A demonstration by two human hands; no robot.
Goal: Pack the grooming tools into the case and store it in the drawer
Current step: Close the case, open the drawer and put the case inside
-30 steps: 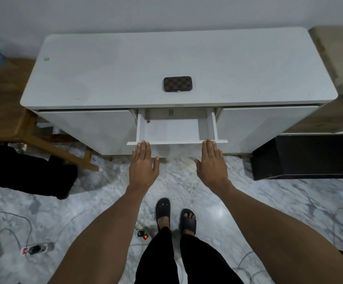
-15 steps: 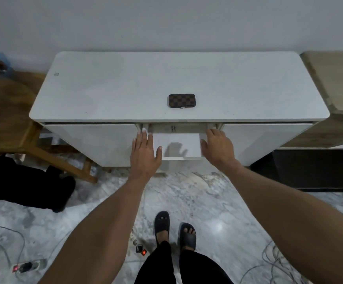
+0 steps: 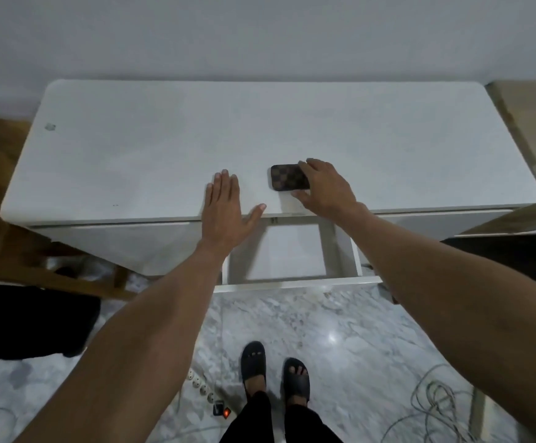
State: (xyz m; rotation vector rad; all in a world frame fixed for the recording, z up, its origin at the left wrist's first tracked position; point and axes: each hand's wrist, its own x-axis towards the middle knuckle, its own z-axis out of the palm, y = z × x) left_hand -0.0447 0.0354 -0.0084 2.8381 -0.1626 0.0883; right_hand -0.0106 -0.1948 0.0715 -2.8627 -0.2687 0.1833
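Note:
A small brown checkered case [image 3: 287, 177] lies shut on the white cabinet top [image 3: 164, 148], near its front edge. My right hand [image 3: 327, 190] grips the case's right end, fingers over the far edge and thumb at the near edge. The case still rests on the top. My left hand [image 3: 225, 212] lies flat and open on the top's front edge, just left of the case and apart from it. Below both hands the white middle drawer [image 3: 292, 284] stands pulled out, and the part of its inside that shows is bare.
A wooden table [image 3: 535, 129] abuts the cabinet on the right, and a wooden bench [image 3: 1, 174] stands at the left. A power strip [image 3: 209, 394] and loose cables [image 3: 436, 404] lie on the marble floor by my sandalled feet [image 3: 276, 369].
Both hands have left the drawer front and risen to the cabinet top. My right hand has closed around the case. The drawer shows pulled out further than half a second ago.

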